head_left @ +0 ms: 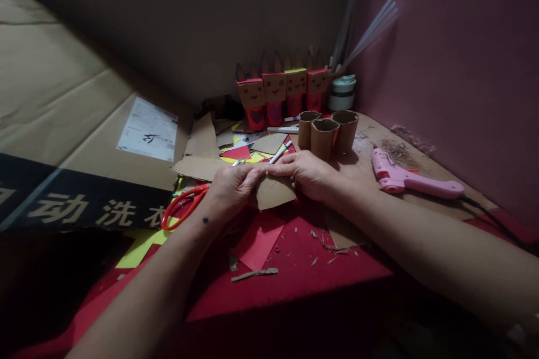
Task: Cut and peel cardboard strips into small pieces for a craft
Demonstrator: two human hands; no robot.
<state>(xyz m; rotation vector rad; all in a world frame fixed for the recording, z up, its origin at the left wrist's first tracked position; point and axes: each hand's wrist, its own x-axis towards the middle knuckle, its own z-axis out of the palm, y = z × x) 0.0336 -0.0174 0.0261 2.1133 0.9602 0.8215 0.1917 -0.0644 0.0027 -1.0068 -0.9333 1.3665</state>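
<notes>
Both my hands meet over the middle of the table, pinching the upper edge of a small cardboard piece (275,193) that hangs tilted below them. My left hand (236,185) is closed on its left side. My right hand (307,174) is closed on the right side; a white pen-like stick (280,152) sticks up from behind its fingers, and whether it is held cannot be made out. Red-handled scissors (184,206) lie against my left wrist, blades partly hidden. Under the cardboard is a sheet of red paper (259,240).
Three cardboard tubes (324,137) stand beyond my right hand. Several decorated tube figures (274,92) line the back wall. A pink glue gun (415,176) lies at right, its cord trailing off. A large cardboard box (96,118) walls the left side. Scraps (255,275) litter the red cloth.
</notes>
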